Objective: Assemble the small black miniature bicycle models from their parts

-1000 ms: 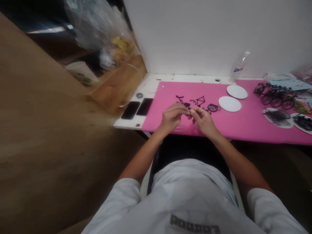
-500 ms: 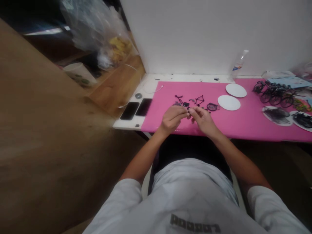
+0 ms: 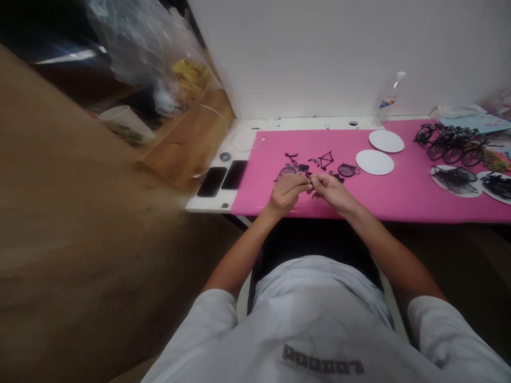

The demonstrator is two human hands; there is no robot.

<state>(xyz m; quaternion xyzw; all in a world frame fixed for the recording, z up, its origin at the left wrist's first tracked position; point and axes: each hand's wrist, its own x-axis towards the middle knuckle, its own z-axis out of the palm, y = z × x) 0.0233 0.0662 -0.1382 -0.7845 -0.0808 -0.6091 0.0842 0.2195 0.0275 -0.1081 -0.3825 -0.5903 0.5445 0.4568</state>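
Shirt: white [image 3: 319, 308], nearest, the person's forearms reaching past it to the table edge.
Left hand: [image 3: 285, 191] thumb and forefinger closed to a pinch, the hand bent over from above; it seems to grip one side of the small piece.
Right hand: [image 3: 332, 192] thumb and forefinger likewise brought together, meeting the left fingertips; the hand lies a little flatter than a second ago.
Small dark piece: [image 3: 310, 181] between the two sets of fingertips, above the near part of the mat; too small and covered to tell its shape.
Pink mat: [image 3: 399, 197] under everything being handled.
Left wheel: [image 3: 288, 171] just beyond the left hand, showing more fully than a second ago, when that hand hid most of it.
Loose parts: a triangular frame [image 3: 326, 160], a flat black square [image 3: 303, 167] and a right wheel [image 3: 347, 170] lie apart, seemingly where they were; the work appears to stay at the fingertips, with these pieces unjoined.
Two phones: dark slabs [image 3: 211, 181] side by side on the white tabletop, left of the mat.
White discs: two [image 3: 374, 162], just beside each other, right of the parts.
Model bicycles: clustered [image 3: 451, 149] farther right, beyond plates of black pieces.
Bottle: clear [image 3: 391, 98], upright near the wall.
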